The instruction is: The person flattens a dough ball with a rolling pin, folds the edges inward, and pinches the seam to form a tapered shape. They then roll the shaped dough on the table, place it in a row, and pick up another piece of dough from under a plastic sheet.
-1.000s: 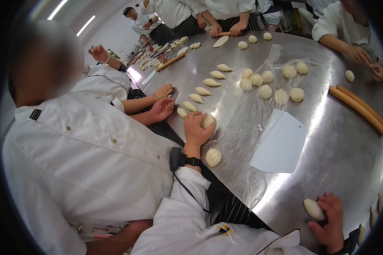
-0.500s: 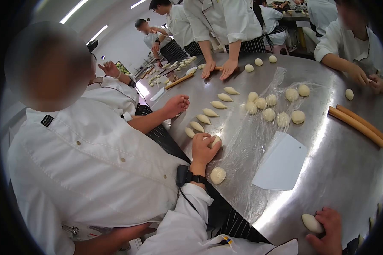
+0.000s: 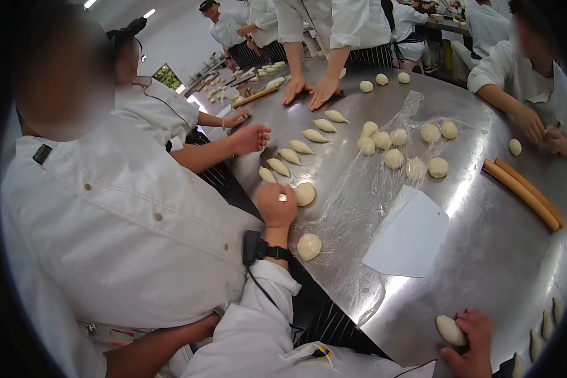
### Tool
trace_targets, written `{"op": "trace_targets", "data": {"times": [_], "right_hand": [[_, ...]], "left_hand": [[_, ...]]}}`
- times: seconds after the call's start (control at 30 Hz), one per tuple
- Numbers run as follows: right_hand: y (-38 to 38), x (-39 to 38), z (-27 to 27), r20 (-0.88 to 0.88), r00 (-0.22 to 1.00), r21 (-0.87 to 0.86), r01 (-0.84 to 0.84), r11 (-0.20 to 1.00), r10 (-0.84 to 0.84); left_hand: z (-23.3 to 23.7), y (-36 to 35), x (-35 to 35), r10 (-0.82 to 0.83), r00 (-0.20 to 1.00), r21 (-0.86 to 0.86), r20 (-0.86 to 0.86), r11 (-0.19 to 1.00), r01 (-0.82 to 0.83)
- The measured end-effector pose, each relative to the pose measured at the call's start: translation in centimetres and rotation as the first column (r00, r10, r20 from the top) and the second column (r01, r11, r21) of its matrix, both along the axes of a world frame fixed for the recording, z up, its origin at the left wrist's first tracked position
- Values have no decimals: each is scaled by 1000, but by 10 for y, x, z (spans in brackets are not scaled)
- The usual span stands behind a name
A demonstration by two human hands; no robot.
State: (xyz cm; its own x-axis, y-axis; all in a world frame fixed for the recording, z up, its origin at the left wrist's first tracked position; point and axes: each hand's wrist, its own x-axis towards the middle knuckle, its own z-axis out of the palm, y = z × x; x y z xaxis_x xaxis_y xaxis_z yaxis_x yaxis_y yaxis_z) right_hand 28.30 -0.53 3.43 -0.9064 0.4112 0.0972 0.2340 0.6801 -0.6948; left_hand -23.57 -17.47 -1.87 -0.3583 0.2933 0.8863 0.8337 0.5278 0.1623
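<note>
My left hand (image 3: 277, 206) is closed in a fist on the steel table, with a small pale bit showing at its fingers; I cannot make out what it is. Just beside the fist sits a round dough ball (image 3: 304, 194). Another dough ball (image 3: 309, 246), under plastic wrap, lies near my wrist. At the lower right, my right hand (image 3: 474, 343) curls its fingers and thumb around one end of a pointed oval dough piece (image 3: 450, 330). Beyond my left hand runs a row of pointed dough pieces (image 3: 301, 147).
A white dough scraper (image 3: 407, 234) lies over plastic wrap (image 3: 343, 230). Farther back are several wrapped dough balls (image 3: 394, 159). Two wooden rolling pins (image 3: 524, 195) lie at the right. A person (image 3: 120, 233) stands close at my left; another person's hands (image 3: 309, 91) press a rolling pin across the table.
My left hand has come off the dough ball and closed into a fist beside it. My right hand stays at the oval dough piece. The whole view has shifted slightly.
</note>
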Motion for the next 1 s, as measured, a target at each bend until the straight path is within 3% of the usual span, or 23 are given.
{"op": "trace_targets", "data": {"times": [0.07, 0.1, 0.3, 0.5, 1.0], "right_hand": [[2, 0, 2, 19, 1000, 17, -10, 1000, 10], [3, -1, -2, 10, 1000, 12, -17, 1000, 17], [12, 2, -14, -58, 998, -19, -27, 999, 25], [14, 4, -15, -42, 999, -32, -32, 999, 30], [16, 8, -14, -35, 999, -83, -15, 996, 12]], "left_hand": [[-16, -7, -19, 271, 947, 117, 175, 949, -293], [-16, -5, -20, 289, 939, 126, 185, 941, -315], [1, 6, 1, 391, 899, -289, 197, 900, -328], [0, 8, 3, 406, 870, -368, 279, 882, -293], [-2, 8, 1, 400, 880, -395, 254, 874, -283]]}}
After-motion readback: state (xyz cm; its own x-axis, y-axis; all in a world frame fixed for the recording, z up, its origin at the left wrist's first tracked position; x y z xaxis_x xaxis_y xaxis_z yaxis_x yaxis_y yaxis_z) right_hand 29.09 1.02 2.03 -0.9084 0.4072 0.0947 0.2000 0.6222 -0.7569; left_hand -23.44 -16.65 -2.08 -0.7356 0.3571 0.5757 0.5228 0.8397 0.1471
